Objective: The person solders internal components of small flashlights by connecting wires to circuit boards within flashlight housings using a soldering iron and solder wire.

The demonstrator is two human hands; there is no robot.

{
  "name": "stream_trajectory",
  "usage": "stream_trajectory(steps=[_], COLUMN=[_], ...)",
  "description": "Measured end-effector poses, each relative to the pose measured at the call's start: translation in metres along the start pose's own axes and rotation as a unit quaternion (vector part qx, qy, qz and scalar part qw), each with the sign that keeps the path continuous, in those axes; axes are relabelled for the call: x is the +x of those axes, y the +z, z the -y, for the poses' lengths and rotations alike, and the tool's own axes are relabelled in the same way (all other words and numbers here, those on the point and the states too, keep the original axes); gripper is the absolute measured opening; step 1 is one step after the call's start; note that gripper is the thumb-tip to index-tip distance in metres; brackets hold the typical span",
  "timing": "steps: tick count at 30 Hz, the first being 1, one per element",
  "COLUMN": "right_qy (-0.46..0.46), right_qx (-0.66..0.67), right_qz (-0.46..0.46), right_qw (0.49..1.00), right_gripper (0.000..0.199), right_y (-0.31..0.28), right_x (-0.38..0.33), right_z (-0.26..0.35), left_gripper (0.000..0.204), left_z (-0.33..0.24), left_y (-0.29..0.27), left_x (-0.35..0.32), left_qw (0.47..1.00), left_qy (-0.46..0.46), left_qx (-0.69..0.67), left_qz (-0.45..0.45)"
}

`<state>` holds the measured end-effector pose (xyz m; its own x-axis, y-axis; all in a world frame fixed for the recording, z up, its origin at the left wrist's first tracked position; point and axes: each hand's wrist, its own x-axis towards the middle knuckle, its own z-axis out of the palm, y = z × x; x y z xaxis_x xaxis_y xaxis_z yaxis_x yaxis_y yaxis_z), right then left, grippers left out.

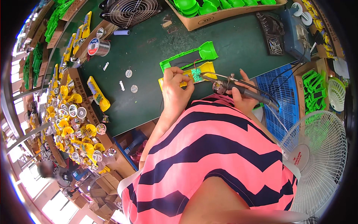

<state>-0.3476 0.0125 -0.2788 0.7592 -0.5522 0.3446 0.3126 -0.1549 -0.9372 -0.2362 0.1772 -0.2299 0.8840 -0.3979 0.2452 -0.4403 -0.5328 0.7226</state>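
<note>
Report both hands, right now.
Left hand: closed at the yellow casing; what it grips can't be told.
Right hand: closed, holding the soldering iron.

Green circuit board (196, 74) lies in yellow casing (210, 68), green casing (207, 51) at 12 o'clock; soldering iron (249, 93) slants toward 4 o'clock.

You're rocking a matt-handled, metal-shafted soldering iron (254, 95); yellow housing (209, 68) is looking like shiny plastic, table (143, 43) kinda scuffed.

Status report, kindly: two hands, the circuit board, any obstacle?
Right hand holds soldering iron, tip near circuit board. Left hand at yellow housing. Green housing just beyond, not blocking.
</note>
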Motion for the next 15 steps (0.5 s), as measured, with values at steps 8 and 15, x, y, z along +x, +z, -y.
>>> stream_trajectory(steps=[8, 15], right_qy=[0.001, 0.052], right_qx=[-0.061, -0.002], right_qz=[0.042, -0.012], right_qw=[0.997, 0.999], right_gripper=[0.02, 0.018], right_y=[-0.005, 0.005], right_x=[-0.006, -0.001], right_z=[-0.017, -0.002], left_gripper=[0.008, 0.009], left_z=[0.0, 0.004], left_y=[0.0, 0.005], left_x=[0.0, 0.0], left_qw=[1.0, 1.0], left_qy=[0.005, 0.01], left_qx=[0.013, 0.014], left_qz=[0.004, 0.007])
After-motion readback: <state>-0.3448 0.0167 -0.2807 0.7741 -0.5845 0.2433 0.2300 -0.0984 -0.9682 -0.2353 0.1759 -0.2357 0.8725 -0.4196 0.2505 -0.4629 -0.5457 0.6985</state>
